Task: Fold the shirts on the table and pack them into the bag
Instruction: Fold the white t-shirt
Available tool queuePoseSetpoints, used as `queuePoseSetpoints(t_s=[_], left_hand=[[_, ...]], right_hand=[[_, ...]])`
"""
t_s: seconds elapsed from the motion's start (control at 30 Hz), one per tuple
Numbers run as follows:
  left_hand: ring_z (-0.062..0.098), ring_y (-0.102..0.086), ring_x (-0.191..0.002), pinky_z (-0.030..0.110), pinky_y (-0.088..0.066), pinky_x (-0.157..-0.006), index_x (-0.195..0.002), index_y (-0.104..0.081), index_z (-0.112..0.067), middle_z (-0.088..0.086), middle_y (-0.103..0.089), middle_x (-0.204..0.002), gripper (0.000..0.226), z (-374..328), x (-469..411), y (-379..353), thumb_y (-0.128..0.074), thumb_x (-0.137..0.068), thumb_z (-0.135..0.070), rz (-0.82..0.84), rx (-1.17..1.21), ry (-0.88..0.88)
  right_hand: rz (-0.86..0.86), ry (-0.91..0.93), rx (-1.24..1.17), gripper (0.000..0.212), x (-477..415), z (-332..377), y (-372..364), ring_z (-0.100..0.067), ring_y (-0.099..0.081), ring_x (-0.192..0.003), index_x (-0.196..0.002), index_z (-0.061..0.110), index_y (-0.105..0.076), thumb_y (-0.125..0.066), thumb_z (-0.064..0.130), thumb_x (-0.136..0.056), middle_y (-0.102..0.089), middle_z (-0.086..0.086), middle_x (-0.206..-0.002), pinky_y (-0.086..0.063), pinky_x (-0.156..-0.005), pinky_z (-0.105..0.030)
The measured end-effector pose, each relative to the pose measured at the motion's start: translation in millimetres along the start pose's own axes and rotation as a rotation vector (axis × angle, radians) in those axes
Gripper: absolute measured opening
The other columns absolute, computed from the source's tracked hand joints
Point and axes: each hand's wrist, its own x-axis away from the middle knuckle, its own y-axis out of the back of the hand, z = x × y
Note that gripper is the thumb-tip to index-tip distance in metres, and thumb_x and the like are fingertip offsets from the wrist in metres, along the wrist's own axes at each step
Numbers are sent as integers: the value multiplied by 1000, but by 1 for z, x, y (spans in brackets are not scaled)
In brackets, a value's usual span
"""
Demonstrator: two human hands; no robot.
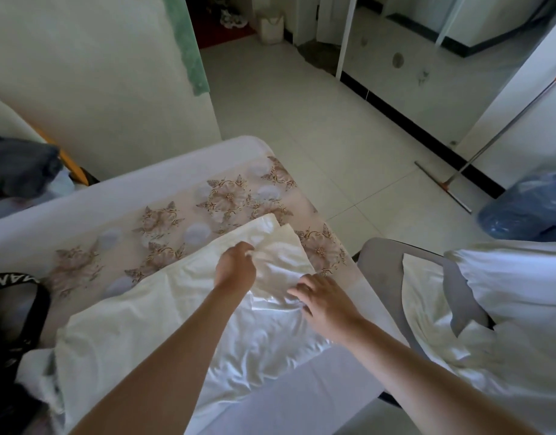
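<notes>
Left hand [236, 267] reaches forward, fingers pinching the shirt [138, 315]; right hand [325, 299] lies flat on it, fingers loosely spread. Bag [0, 334] strap reads "MAN", cut off.

A white shirt [145, 318] lies spread on the floral table [163, 221]; the left hand [236, 266] pinches its far-right part, the right hand [325, 301] rests on it nearby.
</notes>
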Motion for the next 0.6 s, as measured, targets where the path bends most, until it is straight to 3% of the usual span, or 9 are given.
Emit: queuePoseSetpoints(t_s=[0.07,0.13,0.23,0.27,0.33,0.43,0.47,0.53,0.6], left_hand=[[31,-61,-95,33,-46,-72,-121,-56,-22,13,-65,-110,33,4,-1,9,-37,-97,-9,-45,131,37],[29,-60,-81,32,-44,-63,-120,-51,-26,12,-64,-101,35,14,-1,20,-34,-95,-8,-28,174,66],[25,-61,-92,31,-47,-69,-128,-44,-27,10,-59,-113,44,33,10,32,-43,-89,-7,159,-6,92],[25,-58,-104,33,-48,-78,-134,-42,-26,8,-54,-122,52,38,15,31,-48,-86,-7,168,-135,47],[24,-53,-112,37,-47,-90,-132,-49,-21,4,-50,-126,53,44,26,22,-56,-83,-2,-13,-269,-179],[21,-58,-89,40,-54,-75,-97,-64,-19,-1,-57,-103,34,50,39,-2,-62,-74,6,-140,-235,-559],[20,-58,-90,38,-54,-74,-95,-63,-21,-3,-57,-103,33,53,43,-9,-63,-74,5,-97,-269,-602],[20,-55,-105,35,-51,-85,-109,-59,-26,-5,-53,-118,37,59,49,-19,-60,-80,-3,-8,-372,-585],[21,-52,-110,35,-46,-91,-116,-58,-27,-4,-51,-123,36,59,44,-19,-56,-85,-8,10,-424,-531]], right_hand=[[-61,-16,24,33,-4,0,4,-19,-60,-80,-92,26,-74,-80,7,-67,-61,8,-87,-54,-75,-35],[-116,-57,-66,23,-9,4,11,-18,-59,-76,-80,25,-68,-71,5,-69,-59,8,-79,-53,-71,-37],[-27,-48,-164,12,-10,13,24,-15,-55,-74,-73,22,-62,-57,12,-68,-57,9,-75,-50,-72,-37],[77,-23,-128,14,-10,15,25,-13,-56,-78,-74,25,-66,-54,20,-70,-58,11,-78,-50,-78,-38],[231,20,-60,27,-10,17,25,-11,-55,-87,-83,29,-70,-45,36,-74,-58,12,-87,-47,-87,-38],[227,93,9,36,-10,20,20,-15,-53,-91,-107,34,-62,-53,42,-73,-55,7,-96,-46,-87,-35],[237,153,56,42,-11,23,17,-16,-52,-92,-113,34,-59,-56,44,-73,-55,5,-99,-46,-86,-34],[295,222,77,44,-8,32,7,-18,-52,-91,-115,34,-61,-55,48,-73,-54,4,-100,-44,-88,-34],[302,147,-68,36,-10,40,4,-16,-53,-89,-107,32,-68,-52,46,-79,-54,6,-96,-45,-91,-32]])
